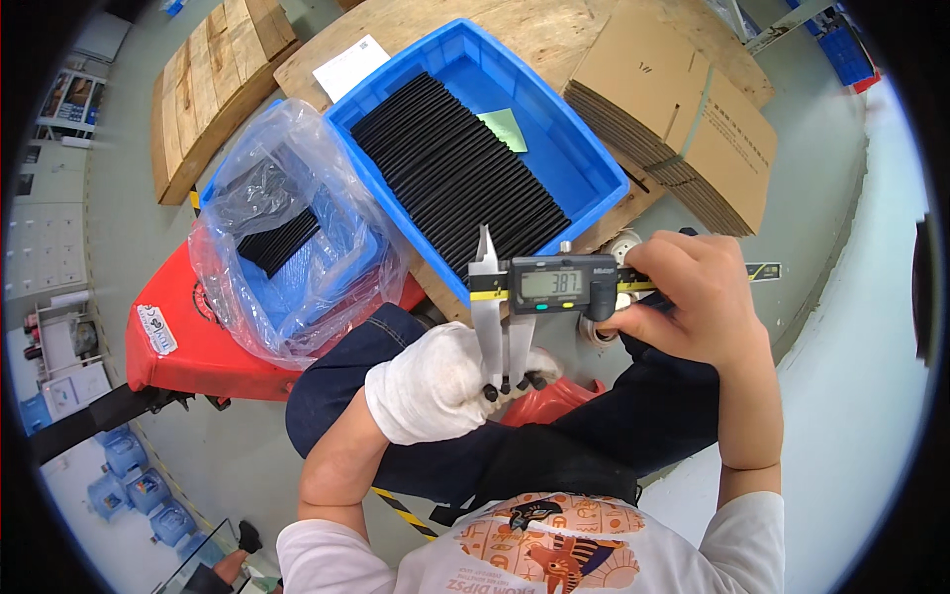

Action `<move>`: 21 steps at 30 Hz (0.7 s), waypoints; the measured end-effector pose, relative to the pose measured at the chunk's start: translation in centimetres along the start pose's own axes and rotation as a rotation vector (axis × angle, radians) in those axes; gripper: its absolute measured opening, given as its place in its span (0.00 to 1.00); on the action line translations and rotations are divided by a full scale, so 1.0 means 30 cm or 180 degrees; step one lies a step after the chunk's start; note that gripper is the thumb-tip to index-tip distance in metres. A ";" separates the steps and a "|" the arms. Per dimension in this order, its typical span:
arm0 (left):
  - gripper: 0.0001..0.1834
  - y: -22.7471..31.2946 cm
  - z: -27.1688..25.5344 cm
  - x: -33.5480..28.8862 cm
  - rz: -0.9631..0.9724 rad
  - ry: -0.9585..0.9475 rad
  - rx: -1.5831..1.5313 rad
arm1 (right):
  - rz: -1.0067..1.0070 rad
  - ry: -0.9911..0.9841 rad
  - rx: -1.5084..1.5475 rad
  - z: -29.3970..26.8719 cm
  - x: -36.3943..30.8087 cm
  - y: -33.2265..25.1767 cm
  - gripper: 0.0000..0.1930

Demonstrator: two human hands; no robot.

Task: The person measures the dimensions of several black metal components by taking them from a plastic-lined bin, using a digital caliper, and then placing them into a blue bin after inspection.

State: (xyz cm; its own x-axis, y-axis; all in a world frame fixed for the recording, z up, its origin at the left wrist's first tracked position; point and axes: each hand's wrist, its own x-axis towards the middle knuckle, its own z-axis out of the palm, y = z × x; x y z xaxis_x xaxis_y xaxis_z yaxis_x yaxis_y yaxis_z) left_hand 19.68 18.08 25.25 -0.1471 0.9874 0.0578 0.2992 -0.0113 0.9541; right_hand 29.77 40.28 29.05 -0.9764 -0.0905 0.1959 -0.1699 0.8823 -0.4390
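Observation:
My left hand [435, 381], in a white glove, pinches a small black part [510, 384] between the lower jaws of a digital caliper [554, 284]. My bare right hand [693, 297] grips the caliper's body and beam at the right, thumb by the slider. The caliper's display faces up. Behind it stands a blue bin [584, 148] holding a long row of flat black parts [455, 173] with a green slip [505, 129] beside them.
A second blue bin lined with a clear plastic bag [287, 238] holds a few black parts at the left, above a red pallet truck [168, 337]. Folded cardboard boxes [693, 109] and wooden pallets [208, 89] lie behind. My knees in dark trousers [594, 426] are below.

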 end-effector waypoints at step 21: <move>0.24 -0.059 0.033 -0.024 0.0007 -0.0195 -0.0280 | -0.0208 0.0062 0.0179 0.003 0.010 -0.010 0.16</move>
State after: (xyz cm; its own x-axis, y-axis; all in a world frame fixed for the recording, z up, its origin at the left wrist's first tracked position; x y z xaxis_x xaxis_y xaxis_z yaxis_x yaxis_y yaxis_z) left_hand 20.18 17.53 23.23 -0.0878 0.9951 0.0444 0.2151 -0.0246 0.9763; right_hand 29.51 39.95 29.15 -0.9604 -0.1374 0.2425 -0.2408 0.8474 -0.4732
